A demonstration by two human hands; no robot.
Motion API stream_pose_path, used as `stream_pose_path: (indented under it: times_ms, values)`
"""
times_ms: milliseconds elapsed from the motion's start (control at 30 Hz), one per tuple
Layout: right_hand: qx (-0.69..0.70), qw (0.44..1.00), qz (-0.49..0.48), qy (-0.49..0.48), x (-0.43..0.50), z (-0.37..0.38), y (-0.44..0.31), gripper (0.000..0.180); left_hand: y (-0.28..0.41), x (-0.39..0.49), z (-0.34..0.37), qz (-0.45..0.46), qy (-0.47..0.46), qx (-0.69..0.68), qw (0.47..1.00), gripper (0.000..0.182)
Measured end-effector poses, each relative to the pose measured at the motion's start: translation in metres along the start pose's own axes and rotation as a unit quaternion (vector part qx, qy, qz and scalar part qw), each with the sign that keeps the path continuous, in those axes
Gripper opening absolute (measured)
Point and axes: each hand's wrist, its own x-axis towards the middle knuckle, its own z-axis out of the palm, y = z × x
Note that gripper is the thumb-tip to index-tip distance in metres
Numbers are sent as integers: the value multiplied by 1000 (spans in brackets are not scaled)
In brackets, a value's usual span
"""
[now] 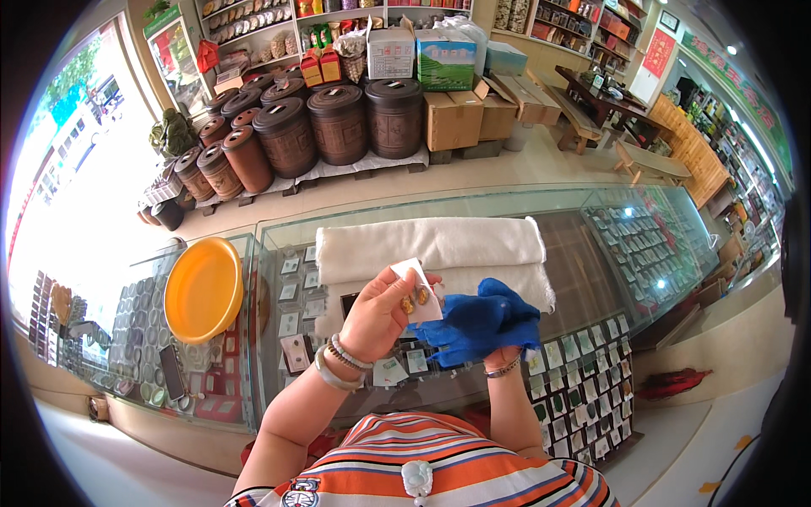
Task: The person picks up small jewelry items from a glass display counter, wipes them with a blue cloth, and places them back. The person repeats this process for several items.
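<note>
My left hand (375, 312) pinches a small white card (432, 309) between thumb and fingers. Small gold-coloured ornaments (408, 305) show against the card, possibly earrings. A blue cloth (485, 323) drapes over my right hand (504, 356), which grips it from below; most of those fingers are hidden under it. The cloth's left edge meets or overlaps the card. Beneath both hands, a cream towel (431, 244), folded at its far side, lies on the glass display counter (564, 247).
A yellow plastic basin (203, 291) stands on the counter at left, with a dark phone (172, 372) nearer me. Trays of carded jewellery (586, 380) sit at right. Beyond the counter are dark lidded barrels (338, 123) and cardboard boxes (453, 120).
</note>
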Motion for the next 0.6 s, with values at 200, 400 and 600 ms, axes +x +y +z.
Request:
stream_pose_path:
  times_ms: [200, 400, 600]
  values:
    - [-19, 992, 55, 115, 19, 30, 13, 54, -11, 7, -10, 44, 25, 26, 998, 28]
    - [-593, 788, -34, 164, 41, 56, 56, 50, -30, 9, -3, 63, 102, 38, 992, 24]
    - [-773, 617, -89, 118, 58, 69, 65, 47, -27, 1, -1, 27, 123, -6, 992, 24]
